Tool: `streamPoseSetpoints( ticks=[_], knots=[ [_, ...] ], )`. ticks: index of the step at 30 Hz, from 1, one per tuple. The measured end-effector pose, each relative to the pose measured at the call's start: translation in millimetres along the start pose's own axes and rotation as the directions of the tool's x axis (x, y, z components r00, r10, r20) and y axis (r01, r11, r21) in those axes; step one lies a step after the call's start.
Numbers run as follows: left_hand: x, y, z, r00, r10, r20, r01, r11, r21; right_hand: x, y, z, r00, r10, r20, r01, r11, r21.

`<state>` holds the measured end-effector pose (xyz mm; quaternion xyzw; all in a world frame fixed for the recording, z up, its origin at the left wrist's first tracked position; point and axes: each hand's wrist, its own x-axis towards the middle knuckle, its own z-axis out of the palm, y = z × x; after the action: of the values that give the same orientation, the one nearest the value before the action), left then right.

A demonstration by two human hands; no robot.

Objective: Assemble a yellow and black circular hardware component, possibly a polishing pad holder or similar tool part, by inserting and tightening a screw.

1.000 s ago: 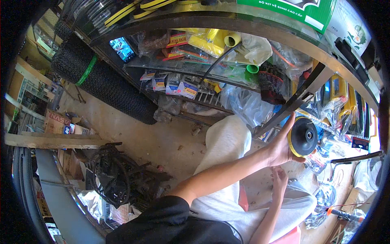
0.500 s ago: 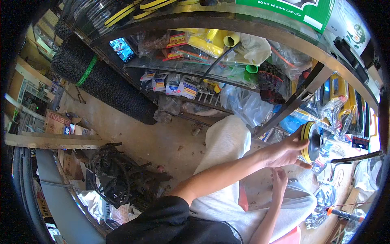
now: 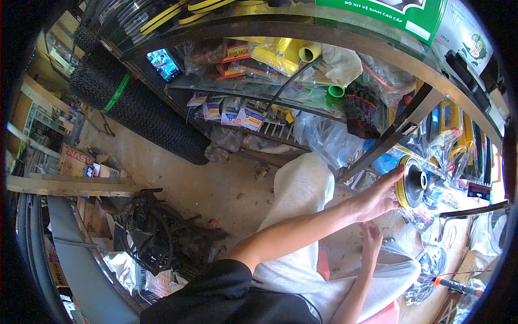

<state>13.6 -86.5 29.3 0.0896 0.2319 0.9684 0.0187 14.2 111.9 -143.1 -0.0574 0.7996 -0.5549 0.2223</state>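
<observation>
A round black-and-yellow backing pad [image 3: 411, 182] is in my left hand [image 3: 381, 197], held out at the right in front of the shelf. The thumb lies along its upper edge, and the fingers go behind its yellow rim. Its black face and raised centre hub are turned to the right, partly toward me. My right hand [image 3: 371, 234] rests by my leg, below the left forearm. Its fingers are loosely curled, and I see nothing in them.
A metal shelf rack [image 3: 302, 29] holds bagged goods, yellow rolls and more black-and-yellow discs. A phone [image 3: 162, 65] leans at its left end, by a roll of black mesh [image 3: 135, 110]. Tangled black straps [image 3: 162, 232] lie on the floor at left. A plastic-wrapped orange-tipped tool [image 3: 458, 286] lies at lower right.
The backing pad has turned in my left hand, so more of its black face and hub shows. The left hand has shifted slightly left. My right hand keeps its place.
</observation>
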Motion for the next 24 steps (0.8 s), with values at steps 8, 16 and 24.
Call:
streamPoseSetpoints(
  ticks=[8, 16, 24],
  knots=[
    [3, 0, -3, 0.995, -0.092, 0.043, 0.095, 0.994, -0.056, 4, 11, -4, 0.999, 0.016, 0.031, -0.016, 1.000, -0.027],
    [5, -6, -6, 0.996, -0.080, -0.042, 0.080, 0.997, 0.002, -2, -2, 1, 1.000, -0.013, -0.026, 0.011, 0.998, -0.061],
    [4, -5, -1, 0.996, -0.075, -0.045, 0.075, 0.997, -0.012, -2, -3, 0, 0.999, -0.023, -0.022, 0.021, 0.996, -0.083]
  ],
)
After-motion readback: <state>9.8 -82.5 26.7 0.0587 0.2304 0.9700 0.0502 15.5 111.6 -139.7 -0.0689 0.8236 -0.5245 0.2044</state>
